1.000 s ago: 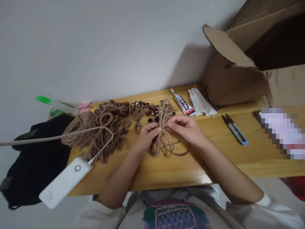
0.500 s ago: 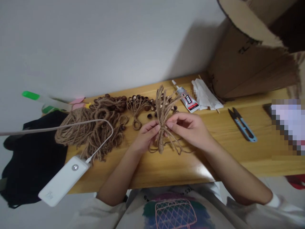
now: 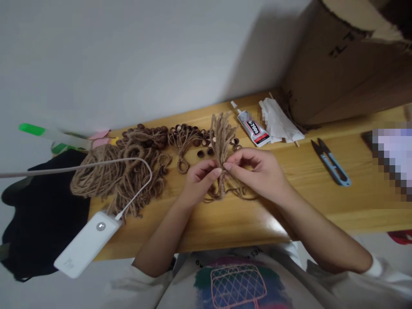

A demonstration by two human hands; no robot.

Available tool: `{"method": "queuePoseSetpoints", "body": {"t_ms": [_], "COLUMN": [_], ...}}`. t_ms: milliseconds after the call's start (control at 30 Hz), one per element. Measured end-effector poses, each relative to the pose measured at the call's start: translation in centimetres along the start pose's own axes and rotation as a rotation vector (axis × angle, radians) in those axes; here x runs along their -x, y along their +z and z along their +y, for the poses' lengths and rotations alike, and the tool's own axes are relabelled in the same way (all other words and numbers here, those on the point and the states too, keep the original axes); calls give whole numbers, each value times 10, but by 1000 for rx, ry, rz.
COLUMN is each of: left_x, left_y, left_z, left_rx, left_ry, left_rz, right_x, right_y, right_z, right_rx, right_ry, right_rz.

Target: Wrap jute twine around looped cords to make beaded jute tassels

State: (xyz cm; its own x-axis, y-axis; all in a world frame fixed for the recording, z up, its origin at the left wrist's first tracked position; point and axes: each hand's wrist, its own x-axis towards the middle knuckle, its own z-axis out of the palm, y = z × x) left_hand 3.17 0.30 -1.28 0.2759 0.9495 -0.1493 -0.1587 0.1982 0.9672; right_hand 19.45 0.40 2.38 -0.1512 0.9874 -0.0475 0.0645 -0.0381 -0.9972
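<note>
Since half a second ago the jute bundle (image 3: 221, 146) has sunk a little and the two hands have drawn closer, fingertips now almost meeting at its waist. The left hand (image 3: 200, 180) curls, thumb and forefinger pinching the bundle from its side; the right hand (image 3: 257, 171) pinches the same spot from the other side, wrist resting on the wooden table (image 3: 289, 214). Beyond the fingers lie loose beads (image 3: 203, 151), farther back a glue tube (image 3: 252, 127). Right of the right hand lie thread snips (image 3: 331, 162).
</note>
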Motion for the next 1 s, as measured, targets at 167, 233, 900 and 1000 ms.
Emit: {"method": "queuePoseSetpoints", "body": {"t_ms": [167,233,900,1000], "left_x": [5,6,4,2], "left_y": [3,3,4,3], "left_z": [3,3,7,11], "left_rx": [-224,-323,127,187], "left_ry": [119,144,-107,-115], "left_rz": [67,94,96,146], "right_x": [0,-1,-10,-11], "right_y": [-1,-2,-3,-4], "right_z": [3,5,8,8], "right_rx": [148,187,-369,-345], "right_ry": [-33,-39,135,114], "right_rz": [49,52,-149,-109]}}
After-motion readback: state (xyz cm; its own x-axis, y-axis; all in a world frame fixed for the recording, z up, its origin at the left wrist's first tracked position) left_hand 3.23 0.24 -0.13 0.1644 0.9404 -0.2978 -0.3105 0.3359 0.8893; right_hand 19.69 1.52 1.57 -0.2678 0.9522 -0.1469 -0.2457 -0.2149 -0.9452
